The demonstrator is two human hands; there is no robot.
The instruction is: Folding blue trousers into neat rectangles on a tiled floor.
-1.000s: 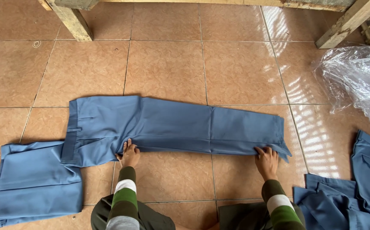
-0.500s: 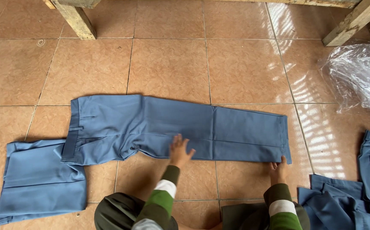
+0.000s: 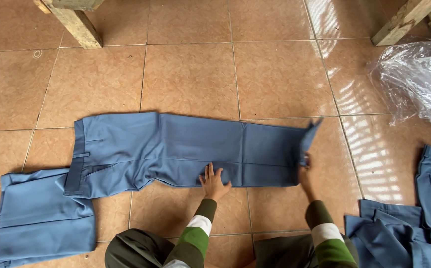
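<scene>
Lying flat on the tiled floor in front of you: one pair of blue trousers, folded lengthwise, waistband to your left, leg ends to your right.

Left hand: palm down on the near edge of the trousers at about mid-leg, fingers spread and pressing the cloth to the floor.

Right hand: at the leg ends, fingers pinching the hem, which stands lifted off the floor and curls upward.

Sleeves: dark green with white and bright green stripes, both visible at the bottom edge, above your knees.

Other items:
- One folded blue garment on the floor at your left, its upper corner tucked just under the waistband of the trousers.
- One loose pile of blue garments at your right, near your right knee, apart from the trousers.
- One crumpled sheet of clear plastic beyond that pile, at the far right.
- Two wooden legs of a piece of furniture at the top, left and right.
</scene>
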